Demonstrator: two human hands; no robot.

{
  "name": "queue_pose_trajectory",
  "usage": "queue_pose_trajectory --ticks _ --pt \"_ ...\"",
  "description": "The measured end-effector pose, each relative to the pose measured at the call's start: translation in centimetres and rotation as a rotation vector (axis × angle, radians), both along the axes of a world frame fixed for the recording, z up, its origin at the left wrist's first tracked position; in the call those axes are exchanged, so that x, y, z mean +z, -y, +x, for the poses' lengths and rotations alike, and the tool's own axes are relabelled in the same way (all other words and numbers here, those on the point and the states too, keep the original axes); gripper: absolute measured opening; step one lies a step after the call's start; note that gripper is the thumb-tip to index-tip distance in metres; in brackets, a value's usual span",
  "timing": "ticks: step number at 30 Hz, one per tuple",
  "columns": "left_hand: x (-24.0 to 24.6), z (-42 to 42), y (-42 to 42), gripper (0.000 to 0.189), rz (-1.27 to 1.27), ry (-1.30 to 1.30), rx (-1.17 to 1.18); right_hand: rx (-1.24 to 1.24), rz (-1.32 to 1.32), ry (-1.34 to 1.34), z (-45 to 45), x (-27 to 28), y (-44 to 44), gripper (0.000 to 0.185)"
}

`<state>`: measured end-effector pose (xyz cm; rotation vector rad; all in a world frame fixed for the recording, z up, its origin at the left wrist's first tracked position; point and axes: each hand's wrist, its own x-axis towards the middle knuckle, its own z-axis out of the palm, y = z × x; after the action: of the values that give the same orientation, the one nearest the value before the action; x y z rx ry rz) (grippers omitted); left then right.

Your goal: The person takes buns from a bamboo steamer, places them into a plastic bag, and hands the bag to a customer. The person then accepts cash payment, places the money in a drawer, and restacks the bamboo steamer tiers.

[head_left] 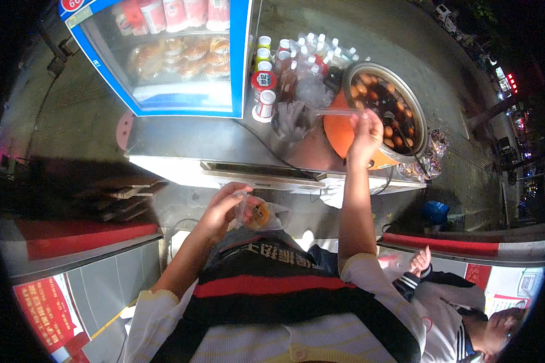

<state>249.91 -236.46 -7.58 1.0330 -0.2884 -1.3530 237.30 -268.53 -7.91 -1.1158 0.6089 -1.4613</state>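
Note:
My left hand (pixel 222 208) holds a clear plastic bag (pixel 279 218) with a round, golden-brown piece of food (pixel 259 215) inside, low in front of my apron (pixel 277 256). My right hand (pixel 367 136) reaches over the counter, its fingers pinching a thin, translucent plastic strip (pixel 336 111), perhaps a wrapped utensil. The strip's far end lies over a container (pixel 293 122) packed with similar clear pieces. Just beyond my right hand stands an orange pot (pixel 338 127) of eggs (pixel 388 131) in dark liquid, a thin dark handle leaning over its rim.
A blue-framed glass display case (pixel 181 77) holds buns and red-and-white packages. Jars (pixel 265 102) and several white-capped bottles (pixel 315 50) crowd the metal counter (pixel 186 131). A black cable (pixel 268 152) crosses it. Another person (pixel 445 290) is close by at the lower right.

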Motion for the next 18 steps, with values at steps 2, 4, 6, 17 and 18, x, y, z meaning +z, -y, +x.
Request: queue_pose_trajectory --ticks 2,4,6,17,18 --pt "0.1 0.0 0.1 0.043 0.007 0.012 0.007 0.07 0.138 0.134 -2.0 1.0 -1.9 0.012" --pt "0.1 0.1 0.5 0.043 -0.002 -0.028 0.008 0.13 0.187 0.132 -3.5 1.8 -3.9 0.012" --pt "0.0 0.3 0.9 0.04 0.01 -0.053 0.042 0.196 0.241 0.127 -4.5 2.4 -6.0 0.013" --pt "1.4 0.5 4.4 0.019 -0.205 -0.143 -0.009 0.355 -0.074 -0.679 -2.9 -0.4 -19.1 0.014" --pt "1.7 0.3 4.7 0.019 -0.208 -0.113 -0.02 0.325 -0.137 -0.724 -2.1 -0.9 -19.4 0.013"
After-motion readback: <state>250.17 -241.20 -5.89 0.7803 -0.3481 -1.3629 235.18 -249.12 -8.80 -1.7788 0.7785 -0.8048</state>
